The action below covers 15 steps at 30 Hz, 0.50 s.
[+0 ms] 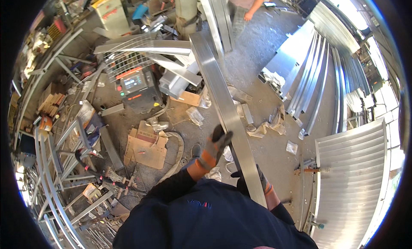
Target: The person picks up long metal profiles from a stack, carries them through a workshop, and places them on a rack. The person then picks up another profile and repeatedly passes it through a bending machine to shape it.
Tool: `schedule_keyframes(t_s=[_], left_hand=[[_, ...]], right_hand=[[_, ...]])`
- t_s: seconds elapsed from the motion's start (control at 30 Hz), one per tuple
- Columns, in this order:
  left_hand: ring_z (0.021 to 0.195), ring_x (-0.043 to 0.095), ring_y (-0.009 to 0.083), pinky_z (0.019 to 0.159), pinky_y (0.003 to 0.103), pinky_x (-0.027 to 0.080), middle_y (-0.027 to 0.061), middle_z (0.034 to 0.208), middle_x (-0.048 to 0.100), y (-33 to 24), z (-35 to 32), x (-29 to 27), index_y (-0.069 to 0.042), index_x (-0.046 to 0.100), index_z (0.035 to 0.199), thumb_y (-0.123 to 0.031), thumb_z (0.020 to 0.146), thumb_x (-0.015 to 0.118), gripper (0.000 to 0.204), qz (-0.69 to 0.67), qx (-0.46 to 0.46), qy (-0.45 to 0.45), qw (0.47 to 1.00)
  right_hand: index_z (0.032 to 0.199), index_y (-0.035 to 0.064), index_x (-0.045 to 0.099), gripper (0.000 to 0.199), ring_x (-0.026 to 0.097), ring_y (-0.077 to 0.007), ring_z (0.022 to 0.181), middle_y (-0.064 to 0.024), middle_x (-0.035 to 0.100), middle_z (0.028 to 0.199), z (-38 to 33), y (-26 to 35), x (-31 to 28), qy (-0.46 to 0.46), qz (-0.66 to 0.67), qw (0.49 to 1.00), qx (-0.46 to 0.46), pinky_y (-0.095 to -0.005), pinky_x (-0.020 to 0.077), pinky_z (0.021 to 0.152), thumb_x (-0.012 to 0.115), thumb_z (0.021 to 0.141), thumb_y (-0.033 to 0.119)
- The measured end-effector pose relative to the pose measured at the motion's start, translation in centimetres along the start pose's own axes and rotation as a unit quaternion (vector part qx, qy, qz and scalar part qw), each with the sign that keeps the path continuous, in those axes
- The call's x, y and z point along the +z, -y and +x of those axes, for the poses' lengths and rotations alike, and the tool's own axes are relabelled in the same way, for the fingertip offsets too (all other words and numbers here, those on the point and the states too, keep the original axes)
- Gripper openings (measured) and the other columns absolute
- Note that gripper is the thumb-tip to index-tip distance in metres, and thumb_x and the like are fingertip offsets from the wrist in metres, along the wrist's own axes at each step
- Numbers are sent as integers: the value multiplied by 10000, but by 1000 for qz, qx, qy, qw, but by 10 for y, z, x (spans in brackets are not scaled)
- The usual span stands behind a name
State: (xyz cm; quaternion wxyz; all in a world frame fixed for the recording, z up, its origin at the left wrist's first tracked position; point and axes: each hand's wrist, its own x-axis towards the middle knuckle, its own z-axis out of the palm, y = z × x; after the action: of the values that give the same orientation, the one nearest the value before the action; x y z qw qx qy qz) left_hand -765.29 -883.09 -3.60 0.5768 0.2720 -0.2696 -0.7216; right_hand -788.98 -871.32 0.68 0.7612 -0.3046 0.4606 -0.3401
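Note:
A long silver rectangular metal tube (pixel 227 105) slants across the middle, from the far end beside a pillar down to my body. My left hand (pixel 216 145), in a grey and orange glove, grips its left side partway along, fingers pressed to the edge. Nearer to me, my right hand (pixel 262 183), also gloved, is wrapped around the tube from beneath. The tube hides much of that hand, with dark fingertips showing on the left side and orange cuff on the right.
A dark machine with a lit screen (pixel 133 82) stands left, near flattened cardboard (pixel 146 146) and a hose (pixel 178 152). Metal frames (pixel 64 163) crowd the left. Long profiles (pixel 311 77) and a ribbed metal panel (pixel 352 176) lie right. Another person (pixel 246 8) stands at the far end.

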Motion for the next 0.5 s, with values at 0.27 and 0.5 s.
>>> schedule_keyframes(t_s=[0.27, 0.5], left_hand=[[1069, 758, 311, 952, 411, 635, 173, 1168, 758, 8, 271, 10, -43, 609, 1422, -582, 1194, 436, 611, -19, -70, 61, 996], [999, 767, 323, 906, 479, 663, 147, 1107, 764, 65, 423, 27, -86, 669, 1277, -814, 1108, 431, 785, -196, -193, 6, 961]], right_hand=[[1577, 26, 653, 571, 721, -166, 1179, -99, 818, 1289, 162, 146, -72, -128, -225, 960, -102, -312, 558, 1024, 736, 1131, 372], [1517, 47, 637, 644, 680, -479, 1342, -274, 632, 1542, 275, 240, -128, -230, -491, 766, -347, -485, 580, 1078, 890, 960, 249]])
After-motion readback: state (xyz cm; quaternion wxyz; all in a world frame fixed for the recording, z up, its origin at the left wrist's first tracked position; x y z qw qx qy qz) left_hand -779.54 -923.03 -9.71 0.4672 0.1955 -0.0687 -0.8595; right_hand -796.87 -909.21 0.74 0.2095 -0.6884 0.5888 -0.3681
